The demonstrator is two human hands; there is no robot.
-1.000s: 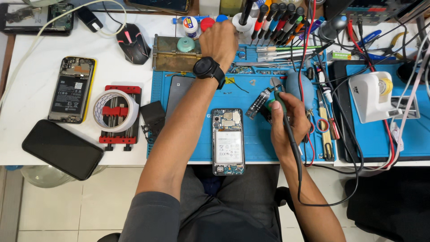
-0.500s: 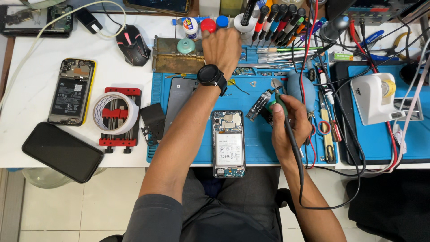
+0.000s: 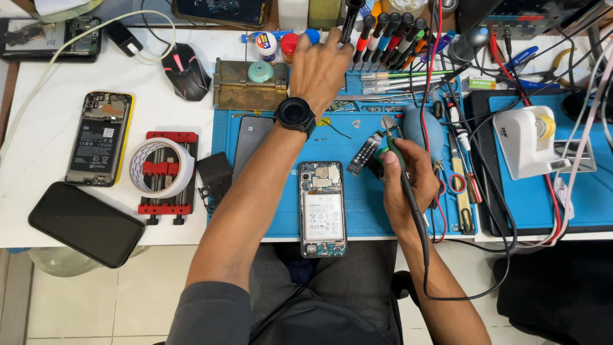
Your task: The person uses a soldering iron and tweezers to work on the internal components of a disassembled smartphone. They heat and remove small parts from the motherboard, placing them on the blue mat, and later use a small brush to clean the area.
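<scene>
A crowded white bench (image 3: 38,83) carries a blue work mat (image 3: 364,211), with tiled floor showing below its near edge. An opened phone (image 3: 322,207), its back cover off and the battery and boards exposed, lies upright in the middle of the mat, its lower end hanging a little over the bench edge above the person's lap.

The left hand (image 3: 319,64) is stretched well away from that phone, up to the row of screwdrivers (image 3: 389,32) standing at the back of the bench. Its fingers (image 3: 345,35) are closed on the dark handle of one of them. The right hand (image 3: 408,182) sits just right of the phone, its fingers clamped around a green-handled corded tool (image 3: 389,150) whose metal tip points up and away; a small dark part (image 3: 364,153) lies against the same hand.

Several risks seem plausible. The left forearm crosses above the mat, so drawing the screwdriver back could knock the neighbouring drivers or the small jars (image 3: 265,45) beside them. The tool's cord (image 3: 421,255) loops off the bench edge and under the right arm; a snag there might jerk the tip toward the bare phone or the fingers. If the tip is hot, which cannot be told here, it is close to the small part and the blue rubber bulb (image 3: 421,128). The overhanging phone could also be nudged off by a wrist.
</scene>
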